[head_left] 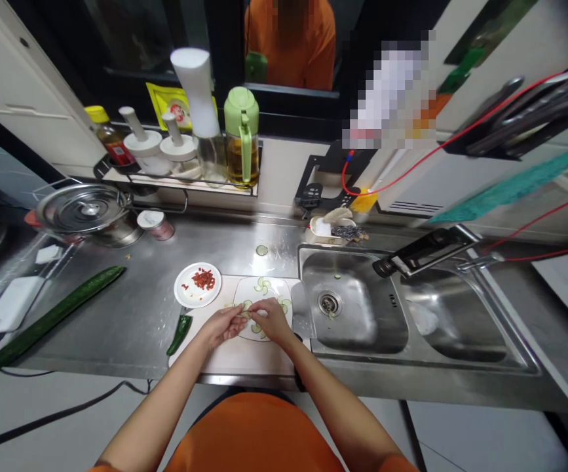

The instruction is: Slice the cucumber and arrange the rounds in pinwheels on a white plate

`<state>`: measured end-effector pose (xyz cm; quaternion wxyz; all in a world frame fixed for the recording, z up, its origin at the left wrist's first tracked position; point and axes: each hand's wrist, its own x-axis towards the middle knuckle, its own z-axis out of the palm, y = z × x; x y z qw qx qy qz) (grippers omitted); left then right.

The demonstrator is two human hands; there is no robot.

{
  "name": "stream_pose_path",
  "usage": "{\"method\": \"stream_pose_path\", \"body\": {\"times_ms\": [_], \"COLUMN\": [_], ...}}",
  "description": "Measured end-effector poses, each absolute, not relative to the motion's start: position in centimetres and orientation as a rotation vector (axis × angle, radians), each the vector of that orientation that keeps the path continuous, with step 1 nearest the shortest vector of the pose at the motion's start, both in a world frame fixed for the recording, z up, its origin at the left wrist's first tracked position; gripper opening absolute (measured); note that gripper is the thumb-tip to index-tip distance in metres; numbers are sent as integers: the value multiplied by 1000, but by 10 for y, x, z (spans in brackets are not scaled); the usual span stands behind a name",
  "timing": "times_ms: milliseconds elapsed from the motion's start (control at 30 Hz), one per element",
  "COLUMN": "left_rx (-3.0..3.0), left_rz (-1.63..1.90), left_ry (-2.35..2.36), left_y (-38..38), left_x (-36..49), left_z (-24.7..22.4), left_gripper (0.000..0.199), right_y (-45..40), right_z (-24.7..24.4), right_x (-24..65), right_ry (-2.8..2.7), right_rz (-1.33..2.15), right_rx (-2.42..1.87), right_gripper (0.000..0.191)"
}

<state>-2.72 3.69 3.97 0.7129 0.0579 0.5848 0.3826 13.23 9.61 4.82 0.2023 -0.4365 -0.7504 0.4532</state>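
Observation:
Both hands meet over a white square plate (274,331) that lies on a pale cutting board (219,357). Between the fingertips of my left hand (223,325) and my right hand (270,318) is a small, thin cucumber slice (245,313); the fingers of each hand are pinched on it. Curved cucumber slices (262,285) are arranged in small clusters on the plate. A round white plate (181,292) with chopped red pieces (204,279) stands to the upper left. Left of the board's edge lies a short cucumber piece (179,334).
A long cucumber (57,318) lies at the left. Behind it stand a lidded steel pot (87,213) and a small jar (156,225). One loose slice (262,250) rests on the counter. A double sink (362,301) with a black faucet (411,252) is at the right.

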Motion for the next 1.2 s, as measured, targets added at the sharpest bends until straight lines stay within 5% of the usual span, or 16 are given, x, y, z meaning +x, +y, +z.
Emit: {"method": "stream_pose_path", "body": {"times_ms": [400,1200], "left_rx": [457,1165], "left_rz": [1024,613], "left_ry": [1520,2008], "left_y": [53,72], "left_x": [-38,-41], "left_z": [12,24], "left_gripper": [39,22], "right_y": [92,99], "right_z": [35,26], "right_x": [123,91], "right_ry": [-2011,-2044], "right_rz": [1310,1175], "right_rx": [-1605,-1984], "right_gripper": [12,17]}}
